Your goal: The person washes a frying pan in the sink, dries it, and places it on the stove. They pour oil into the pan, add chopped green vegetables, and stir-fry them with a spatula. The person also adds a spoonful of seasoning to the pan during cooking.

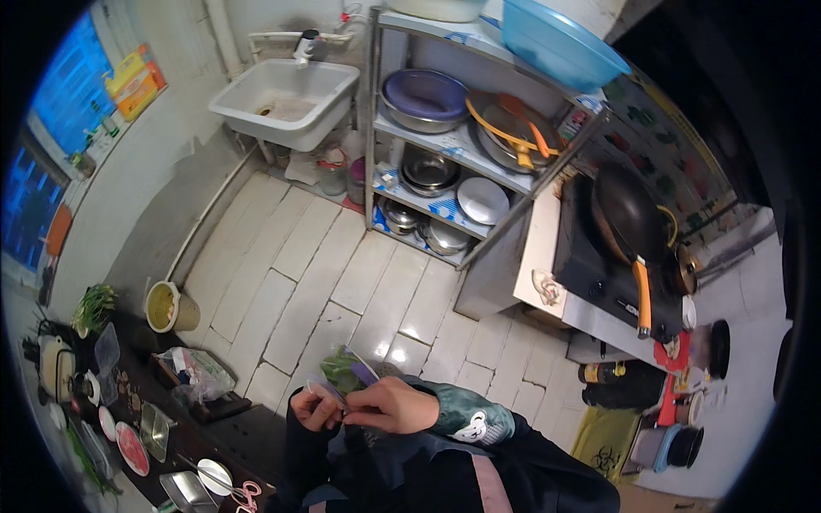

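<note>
Close to my body, a clear plastic bag (327, 388) with green leafy vegetables (340, 370) is between my hands. A purple strip (364, 374) shows along its right side. My left hand (314, 408) grips the bag's near edge with curled fingers. From the right, my right hand (401, 407) pinches the same edge, its thumb and fingertips almost touching my left fingers. The lower part of the bag is hidden from me. A green patterned sleeve (471, 413) covers my right forearm.
A dark table (211, 442) on the left holds a plate of red food (133, 447), metal trays and pink-handled scissors (247, 492). Ahead stand a sink (288, 102) and a metal shelf rack (449, 151) with basins. To the right, a wok (628, 211) rests on the stove (577, 256).
</note>
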The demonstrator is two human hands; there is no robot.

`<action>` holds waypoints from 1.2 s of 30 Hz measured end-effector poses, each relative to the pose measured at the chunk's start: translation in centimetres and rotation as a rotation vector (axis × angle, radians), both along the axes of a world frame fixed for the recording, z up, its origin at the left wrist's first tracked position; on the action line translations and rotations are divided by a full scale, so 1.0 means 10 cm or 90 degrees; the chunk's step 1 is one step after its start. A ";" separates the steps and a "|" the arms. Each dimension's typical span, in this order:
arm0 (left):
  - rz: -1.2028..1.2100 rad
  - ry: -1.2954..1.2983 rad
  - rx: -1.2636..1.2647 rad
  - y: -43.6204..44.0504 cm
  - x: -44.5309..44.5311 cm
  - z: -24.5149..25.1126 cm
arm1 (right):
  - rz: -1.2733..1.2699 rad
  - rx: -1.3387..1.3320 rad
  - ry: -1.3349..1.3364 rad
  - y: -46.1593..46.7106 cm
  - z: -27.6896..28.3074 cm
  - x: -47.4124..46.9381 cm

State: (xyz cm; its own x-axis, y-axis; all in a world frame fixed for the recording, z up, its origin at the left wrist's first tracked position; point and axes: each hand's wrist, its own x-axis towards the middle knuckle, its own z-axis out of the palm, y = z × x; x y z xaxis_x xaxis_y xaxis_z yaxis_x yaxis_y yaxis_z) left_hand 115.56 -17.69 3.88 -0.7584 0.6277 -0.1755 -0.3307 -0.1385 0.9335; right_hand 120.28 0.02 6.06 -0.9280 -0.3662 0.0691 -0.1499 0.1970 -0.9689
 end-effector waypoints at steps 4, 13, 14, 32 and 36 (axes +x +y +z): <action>-0.034 0.019 0.172 -0.04 -0.04 -0.18 | 0.053 -0.089 -0.115 -0.05 -0.02 -0.07; 0.285 0.020 0.033 -0.34 0.54 -0.10 | 0.276 -0.077 -0.349 -0.48 -0.04 -0.20; 0.335 0.050 0.036 -0.41 0.71 -0.05 | 0.322 -0.041 -0.313 -0.57 0.00 -0.17; 1.004 0.003 -0.391 -0.60 2.21 0.16 | 0.895 -0.014 -0.159 -1.90 0.21 0.43; 0.975 0.099 -0.297 -0.86 2.65 0.13 | 0.756 -0.019 -0.121 -2.02 0.13 0.84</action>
State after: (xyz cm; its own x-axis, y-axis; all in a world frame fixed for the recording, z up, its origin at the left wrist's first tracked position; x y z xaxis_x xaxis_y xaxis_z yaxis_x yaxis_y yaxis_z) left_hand 142.05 -26.28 5.17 -0.6202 -0.7844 0.0102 -0.0577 0.0587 0.9966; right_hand 128.70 -20.21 7.37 -0.0082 -0.9999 -0.0084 -0.0770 0.0091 -0.9970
